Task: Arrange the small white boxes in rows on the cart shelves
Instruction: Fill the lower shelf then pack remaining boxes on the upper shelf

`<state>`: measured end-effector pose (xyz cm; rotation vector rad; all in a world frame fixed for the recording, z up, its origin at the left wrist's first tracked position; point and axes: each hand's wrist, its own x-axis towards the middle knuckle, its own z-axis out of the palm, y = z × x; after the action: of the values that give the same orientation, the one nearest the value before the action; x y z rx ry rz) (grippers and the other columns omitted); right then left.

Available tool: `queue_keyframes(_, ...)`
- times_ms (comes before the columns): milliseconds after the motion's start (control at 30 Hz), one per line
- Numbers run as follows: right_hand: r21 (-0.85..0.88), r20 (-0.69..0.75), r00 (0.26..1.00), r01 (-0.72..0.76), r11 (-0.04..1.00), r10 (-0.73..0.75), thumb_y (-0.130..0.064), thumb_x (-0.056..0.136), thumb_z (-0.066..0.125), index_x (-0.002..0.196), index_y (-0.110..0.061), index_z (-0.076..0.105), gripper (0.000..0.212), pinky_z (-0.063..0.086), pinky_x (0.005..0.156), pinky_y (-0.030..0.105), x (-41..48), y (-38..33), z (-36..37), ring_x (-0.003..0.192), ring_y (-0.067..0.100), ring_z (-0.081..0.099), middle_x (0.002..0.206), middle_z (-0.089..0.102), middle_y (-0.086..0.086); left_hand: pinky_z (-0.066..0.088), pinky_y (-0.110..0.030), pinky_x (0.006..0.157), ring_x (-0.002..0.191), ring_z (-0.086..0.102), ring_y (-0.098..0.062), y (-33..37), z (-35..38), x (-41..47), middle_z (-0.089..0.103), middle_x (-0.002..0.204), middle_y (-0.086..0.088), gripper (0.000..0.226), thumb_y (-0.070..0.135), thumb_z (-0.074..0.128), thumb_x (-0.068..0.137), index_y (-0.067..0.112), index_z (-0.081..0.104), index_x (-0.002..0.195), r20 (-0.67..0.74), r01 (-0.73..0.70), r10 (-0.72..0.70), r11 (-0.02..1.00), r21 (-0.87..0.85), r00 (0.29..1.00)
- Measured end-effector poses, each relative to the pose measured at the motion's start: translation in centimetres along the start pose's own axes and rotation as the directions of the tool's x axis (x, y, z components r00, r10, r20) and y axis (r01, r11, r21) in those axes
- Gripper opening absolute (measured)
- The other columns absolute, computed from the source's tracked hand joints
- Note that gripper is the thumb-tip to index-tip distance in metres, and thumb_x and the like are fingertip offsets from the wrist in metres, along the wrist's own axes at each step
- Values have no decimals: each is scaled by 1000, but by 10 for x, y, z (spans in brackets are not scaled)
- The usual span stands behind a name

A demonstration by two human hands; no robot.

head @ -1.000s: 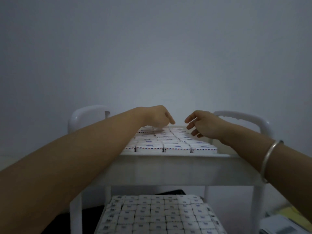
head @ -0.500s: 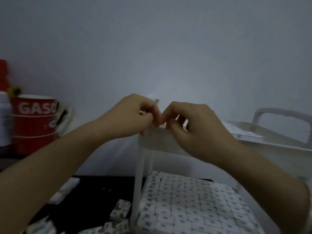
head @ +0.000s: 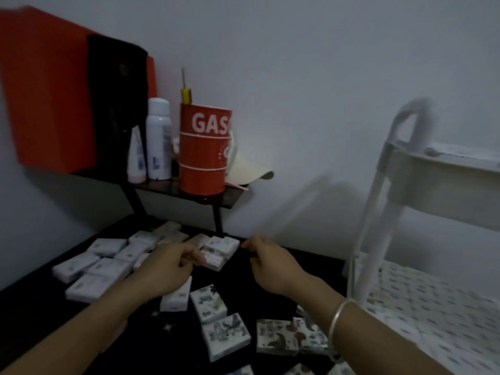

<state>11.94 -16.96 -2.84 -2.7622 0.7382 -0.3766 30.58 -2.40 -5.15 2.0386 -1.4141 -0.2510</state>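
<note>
A home room: spray bottle (head: 158, 139) and red tin (head: 204, 150) on a small wall shelf (head: 186, 192)
</note>
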Motion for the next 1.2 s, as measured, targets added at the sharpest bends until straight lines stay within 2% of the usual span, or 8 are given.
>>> queue_keyframes(133, 13, -10, 996, -87, 996, 87, -34, 101, 40, 142, -17, 39, 45, 37, 104, 38, 58, 10, 45, 128, 34, 40, 144, 38, 14, 54, -32, 78, 96, 64, -17, -29, 0, 20, 61, 104, 14, 34, 5, 48, 94, 33, 67, 95, -106, 9, 1, 996, 88, 994)
queue_keyframes(233, 52, -4, 989, -149, 987, 150, -47, 99, 39, 143, -20, 39, 52, 26, 113, 40, 99, 7, 64, 137, 34, 28, 148, 31, 14, 54, -29, 69, 87, 66, -29, -47, -11, 48, 69, 97, -8, 30, 4, 48, 82, 12, 75, 94, -293, -109, 222, 928, 356, 930)
queue_keyframes(300, 54, 67, 983, -177, 983, 174, -54, 96, 36, 143, -25, 38, 55, 21, 115, 45, 121, 6, 74, 141, 33, 20, 151, 29, 11, 48, -35, 89, 108, 59, -27, -66, -15, 71, 65, 117, -8, 46, 31, 35, 85, 16, 71, 110, -250, 38, 92, 882, 470, 964)
queue_keyframes(367, -37, 163, 976, -142, 989, 146, -59, 96, 29, 144, -31, 35, 57, 21, 114, 51, 135, 6, 86, 141, 35, 18, 154, 27, 7, 25, -49, 112, 136, 34, -24, -90, -10, 92, 41, 147, -3, 49, 47, 29, 94, 30, 53, 134, -175, 198, -127, 849, 490, 976)
queue_keyframes(467, -131, 198, 975, -74, 989, 99, -58, 97, 26, 149, -32, 26, 58, 22, 113, 53, 138, 7, 105, 140, 39, 18, 157, 21, 7, -4, -66, 112, 147, 3, -25, -110, 3, 118, 6, 162, 4, 57, 60, 23, 96, 42, 19, 150, -41, 249, -263, 840, 481, 964)
queue_keyframes(633, -136, 97, 993, -60, 989, 73, -53, 97, 36, 150, -33, 24, 58, 27, 113, 47, 130, 11, 113, 139, 38, 24, 151, 29, 16, -4, -69, 109, 148, 0, -29, -120, 17, 128, -7, 163, 5, 64, 69, 19, 90, 50, 5, 149, 46, 310, -413, 747, 588, 909)
queue_keyframes(800, -133, 106, 994, 3, 991, 11, -51, 96, 39, 146, -32, 33, 54, 27, 113, 41, 116, 12, 110, 138, 30, 29, 149, 36, 11, 8, -56, 112, 146, 12, -27, -109, 32, 108, -2, 162, 5, 67, 70, 16, 88, 46, 7, 150, 53, 238, -314, 809, 538, 948)
queue_keyframes(1200, -143, 184, 983, 35, 989, -8, -53, 95, 41, 149, -36, 27, 58, 25, 114, 31, 10, 17, 72, 141, 24, 26, 155, 29, 3, -15, -51, 115, 148, -10, -22, -61, 55, 35, -15, 161, 5, 64, 74, 14, 90, 52, 1, 149, 211, 111, -225, 888, 446, 951)
